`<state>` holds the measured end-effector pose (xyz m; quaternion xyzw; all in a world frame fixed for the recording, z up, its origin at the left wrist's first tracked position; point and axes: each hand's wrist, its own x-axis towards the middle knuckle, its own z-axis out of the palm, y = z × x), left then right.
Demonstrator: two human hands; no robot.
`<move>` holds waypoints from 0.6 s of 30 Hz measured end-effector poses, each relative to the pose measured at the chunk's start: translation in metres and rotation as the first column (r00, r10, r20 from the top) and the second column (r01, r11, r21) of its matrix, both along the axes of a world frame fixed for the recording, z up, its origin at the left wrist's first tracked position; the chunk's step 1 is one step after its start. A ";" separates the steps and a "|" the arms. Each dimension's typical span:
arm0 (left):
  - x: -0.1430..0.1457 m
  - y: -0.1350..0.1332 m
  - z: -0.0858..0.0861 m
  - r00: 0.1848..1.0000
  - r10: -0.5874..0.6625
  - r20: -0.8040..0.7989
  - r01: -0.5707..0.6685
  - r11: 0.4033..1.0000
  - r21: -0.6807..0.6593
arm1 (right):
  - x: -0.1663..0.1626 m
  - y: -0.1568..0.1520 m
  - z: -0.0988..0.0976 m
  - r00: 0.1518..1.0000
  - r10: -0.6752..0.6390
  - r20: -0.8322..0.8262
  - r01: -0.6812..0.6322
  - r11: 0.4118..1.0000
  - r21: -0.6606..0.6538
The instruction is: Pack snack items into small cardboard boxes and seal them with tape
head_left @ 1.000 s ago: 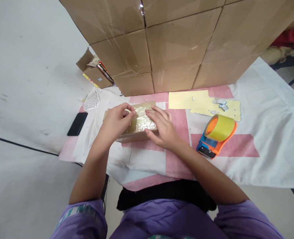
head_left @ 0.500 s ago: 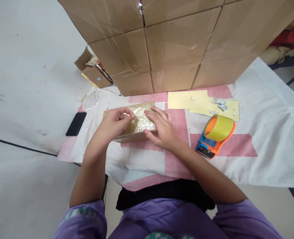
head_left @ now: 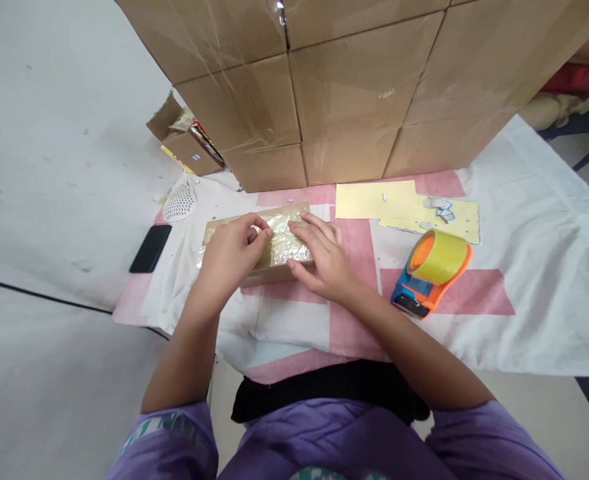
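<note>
Plainly oblong, brown cardboard box (head_left: 276, 259), shiny, wrinkled yellowish top (head_left: 288, 245).

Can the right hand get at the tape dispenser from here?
Probably yes: the tape dispenser sits just right of the right hand, with only tablecloth visible between. The hand rests on the cardboard box, so it would have to lift off first.

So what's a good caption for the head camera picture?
Left hand and right hand at a shiny-topped cardboard box, an orange-and-blue tape dispenser off to the right.
</note>
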<state>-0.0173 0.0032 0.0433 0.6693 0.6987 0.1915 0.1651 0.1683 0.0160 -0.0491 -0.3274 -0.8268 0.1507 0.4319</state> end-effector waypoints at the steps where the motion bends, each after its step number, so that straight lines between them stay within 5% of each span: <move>1: 0.001 -0.001 -0.001 1.000 0.004 -0.023 -0.003 1.000 0.011 | 0.000 0.000 0.000 1.000 -0.002 0.000 0.002 1.000 0.003; 8: 0.005 -0.010 -0.009 0.983 0.161 -0.089 -0.145 0.977 0.159 | 0.000 0.000 -0.001 1.000 -0.002 -0.001 0.002 1.000 0.010; 14: -0.003 -0.011 -0.023 0.971 -0.151 -0.184 0.208 0.913 0.351 | 0.000 -0.001 0.000 1.000 0.002 0.008 -0.002 1.000 -0.006; 18: -0.008 -0.017 -0.030 0.947 -0.164 -0.277 0.271 0.870 0.412 | -0.001 -0.002 0.000 1.000 -0.005 0.007 0.005 1.000 -0.008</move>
